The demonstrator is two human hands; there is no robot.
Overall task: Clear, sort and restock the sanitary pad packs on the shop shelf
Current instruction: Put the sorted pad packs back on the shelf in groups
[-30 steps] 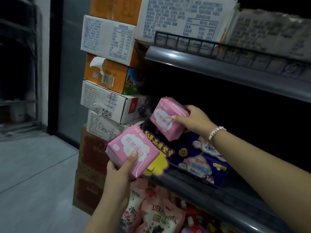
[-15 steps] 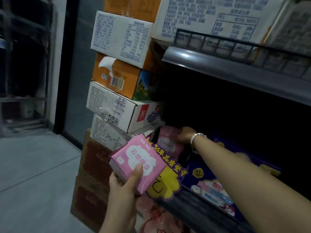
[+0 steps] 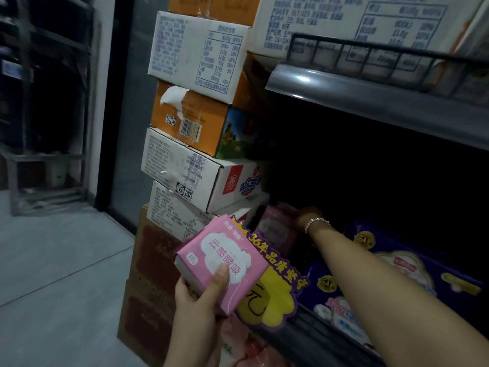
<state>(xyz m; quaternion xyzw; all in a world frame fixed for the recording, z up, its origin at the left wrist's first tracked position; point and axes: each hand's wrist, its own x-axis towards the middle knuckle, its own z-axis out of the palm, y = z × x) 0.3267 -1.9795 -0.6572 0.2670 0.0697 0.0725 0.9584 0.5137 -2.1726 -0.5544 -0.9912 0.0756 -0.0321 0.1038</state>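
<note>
The fingers of our left hand (image 3: 197,300) are curled around a pink pad pack (image 3: 221,263); the thumb (image 3: 219,280) presses flat on its printed front and the other fingers are hidden behind it. We hold this pack tilted, in the air in front of the shelf, not touching the shelf. Just behind it, to its right, a yellow and purple price sign (image 3: 267,292) hangs on the front edge of the middle shelf (image 3: 312,337).

Our right hand (image 3: 307,217) reaches deep into the dark shelf space, well above and to the right of the left fingers. A bead bracelet (image 3: 316,223) is on its wrist. The right fingers are on a second pink pad pack (image 3: 276,231), which stands upright at the left end of the shelf, but it is too dark there to tell if they grip it or only touch it.

To the right of this hand, dark blue pad packs (image 3: 397,276) lie in a row on the same shelf. Under the left fingers, on the lower level, some pink bags (image 3: 254,350) are partly visible. To the left of the shelf a tall stack of cardboard boxes (image 3: 193,144) stands on the grey floor (image 3: 58,274). Above the right hand the upper shelf (image 3: 370,102) with a wire rail carries large white cartons (image 3: 357,19).
</note>
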